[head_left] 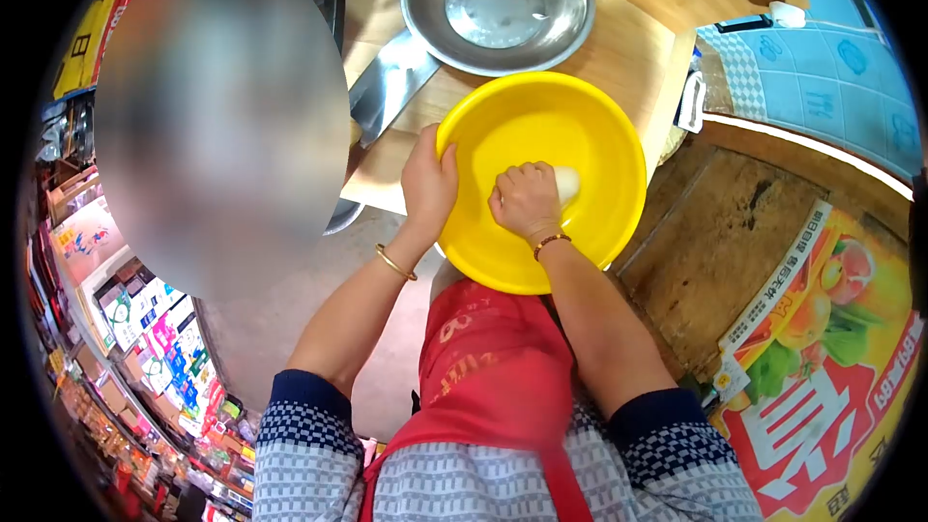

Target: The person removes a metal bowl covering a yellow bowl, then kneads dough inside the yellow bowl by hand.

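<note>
Clamps the left hand (428, 184) on the rim of the yellow bowl (604, 232), with the thumb inside. Closes the right hand (527, 198) in a loose fist over the white lump (566, 184), down inside the bowl. Read on the poster (822, 348) at right: "售后无忧" on a pale strip and, in big white on red, "省", near printed fruit. See gold lettering on the red apron (498, 358), too worn to read. Note the metal basin (495, 5) just beyond the bowl, on the wooden table (628, 48), and beside it, a wide blade (396, 82). Find bright packages (174, 329) at far left, partly behind a blurred patch.
</note>
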### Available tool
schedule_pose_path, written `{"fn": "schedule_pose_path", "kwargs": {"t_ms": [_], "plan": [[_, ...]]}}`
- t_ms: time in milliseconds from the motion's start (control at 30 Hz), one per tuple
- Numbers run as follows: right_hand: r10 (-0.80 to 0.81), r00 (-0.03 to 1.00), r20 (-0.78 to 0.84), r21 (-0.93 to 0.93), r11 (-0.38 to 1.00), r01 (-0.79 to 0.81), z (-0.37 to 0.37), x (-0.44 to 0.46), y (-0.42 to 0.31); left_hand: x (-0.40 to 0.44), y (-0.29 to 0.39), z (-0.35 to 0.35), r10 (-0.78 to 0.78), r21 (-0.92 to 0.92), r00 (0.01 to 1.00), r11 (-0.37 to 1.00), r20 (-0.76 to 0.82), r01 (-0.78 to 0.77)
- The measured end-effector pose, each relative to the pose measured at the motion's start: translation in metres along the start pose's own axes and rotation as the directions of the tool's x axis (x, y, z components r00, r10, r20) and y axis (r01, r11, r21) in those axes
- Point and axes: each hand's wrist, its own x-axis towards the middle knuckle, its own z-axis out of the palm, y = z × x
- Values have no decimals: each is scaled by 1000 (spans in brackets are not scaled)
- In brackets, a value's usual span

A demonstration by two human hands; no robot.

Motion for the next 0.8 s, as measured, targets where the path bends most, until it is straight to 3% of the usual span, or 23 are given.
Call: {"fn": "schedule_pose_path", "kwargs": {"t_ms": [233, 700, 767, 800], "plan": [[-79, 995, 58, 32, 996, 78, 7, 24, 0, 1, -2, 1, -31, 14, 999, 999, 17, 31], [-126, 981, 148, 163, 981, 101, 25, 53, -2, 0, -11, 2, 115, 25, 993, 993, -32, -115], [-36, 942, 335, 169, 985, -22, 19, 60, -9, -1, -8, 1, 105, 60, 994, 993, -40, -103], [-43, 945, 325, 173, 985, -15, 16, 62, -11, -2, -7, 0, 101, 83, 994, 992, -41, -97]]}}
